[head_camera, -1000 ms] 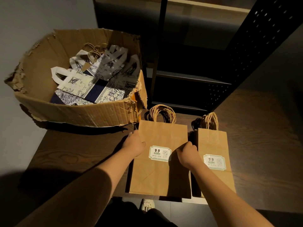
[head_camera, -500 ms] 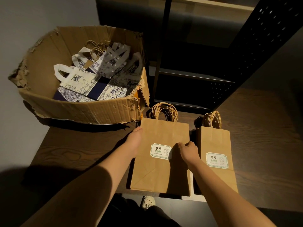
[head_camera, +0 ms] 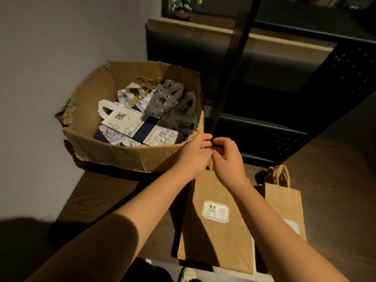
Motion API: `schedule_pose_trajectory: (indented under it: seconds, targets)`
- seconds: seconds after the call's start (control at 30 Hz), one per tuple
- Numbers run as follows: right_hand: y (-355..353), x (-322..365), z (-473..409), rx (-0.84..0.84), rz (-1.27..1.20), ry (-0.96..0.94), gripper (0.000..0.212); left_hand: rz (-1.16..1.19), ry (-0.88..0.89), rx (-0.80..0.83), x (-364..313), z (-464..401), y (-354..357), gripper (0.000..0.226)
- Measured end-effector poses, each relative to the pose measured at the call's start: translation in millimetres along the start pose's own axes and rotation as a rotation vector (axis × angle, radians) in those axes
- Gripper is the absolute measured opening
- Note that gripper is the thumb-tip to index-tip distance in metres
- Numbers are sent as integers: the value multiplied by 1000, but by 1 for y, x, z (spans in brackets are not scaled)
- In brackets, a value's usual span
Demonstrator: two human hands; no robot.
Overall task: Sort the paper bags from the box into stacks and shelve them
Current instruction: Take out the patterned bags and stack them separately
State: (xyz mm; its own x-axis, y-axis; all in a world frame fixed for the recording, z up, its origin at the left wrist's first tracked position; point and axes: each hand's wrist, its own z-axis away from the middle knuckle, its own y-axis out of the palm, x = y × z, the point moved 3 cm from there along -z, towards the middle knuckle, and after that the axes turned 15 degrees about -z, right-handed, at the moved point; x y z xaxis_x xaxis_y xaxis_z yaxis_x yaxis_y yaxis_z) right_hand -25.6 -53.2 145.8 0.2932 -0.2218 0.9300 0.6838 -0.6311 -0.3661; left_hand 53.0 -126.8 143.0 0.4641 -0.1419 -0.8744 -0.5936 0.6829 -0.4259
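Observation:
A stack of large brown paper bags (head_camera: 215, 237) with a white 9.9 label lies flat on the dark wooden table (head_camera: 101, 200). My left hand (head_camera: 195, 153) and my right hand (head_camera: 227, 159) meet at its top end, fingers pinched together over the twisted paper handles, which they mostly hide. A narrower brown bag stack (head_camera: 284, 204) lies just to the right, its rope handles showing. Behind my hands a torn cardboard box (head_camera: 126, 153) holds several white and blue patterned bags (head_camera: 142, 123).
A black metal shelving unit (head_camera: 264, 127) with perforated sides stands behind the table, and its upright post rises right above my hands. A grey wall lies to the left. A potted plant (head_camera: 181, 7) sits on top. A shoe (head_camera: 187, 274) shows below the table edge.
Both hands have slid from the sides of the large brown stack up to its handle end and closed together there. The view has tilted upward.

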Motion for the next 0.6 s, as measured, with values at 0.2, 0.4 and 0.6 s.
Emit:
schedule_pose_trajectory:
  seconds: [0.2, 0.4, 0.6]
  targets:
    - [53, 83, -41, 47, -172, -174, 26, -6, 195, -150, -22, -8, -95, 36]
    - [131, 96, -104, 220, -3, -40, 30, -165, 41, -204, 14, -51, -179, 43]
    - [193, 57, -149, 436, 394, 209, 52, 22, -170, -186, 57, -98, -232, 70]
